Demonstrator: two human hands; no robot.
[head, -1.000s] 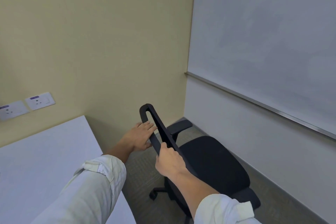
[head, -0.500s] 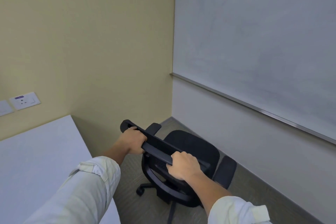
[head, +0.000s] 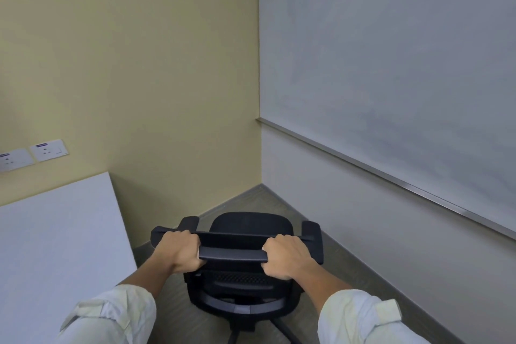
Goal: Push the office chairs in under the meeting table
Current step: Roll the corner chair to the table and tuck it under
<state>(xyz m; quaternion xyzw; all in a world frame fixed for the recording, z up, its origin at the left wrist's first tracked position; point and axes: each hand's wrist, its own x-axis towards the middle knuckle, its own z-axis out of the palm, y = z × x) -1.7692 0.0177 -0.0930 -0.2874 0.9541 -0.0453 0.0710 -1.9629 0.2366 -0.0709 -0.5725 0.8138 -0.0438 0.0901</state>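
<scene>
Pale rolled-up sleeves (head: 111, 313), bare forearms

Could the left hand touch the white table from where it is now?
Probably yes. The left hand is gripping the chair back, and the white table sits right beside that arm with nothing between them. It would have to let go of the chair first.

Your left hand (head: 183, 251) and right hand (head: 286, 255) sit side by side on the office chair (head: 245, 265) backrest top, its seat beyond your knuckles. The meeting table (head: 55, 232) lies left of your left hand, the wall sockets (head: 49, 150) behind it. The whiteboard (head: 391, 78) stands right of your right hand.
</scene>
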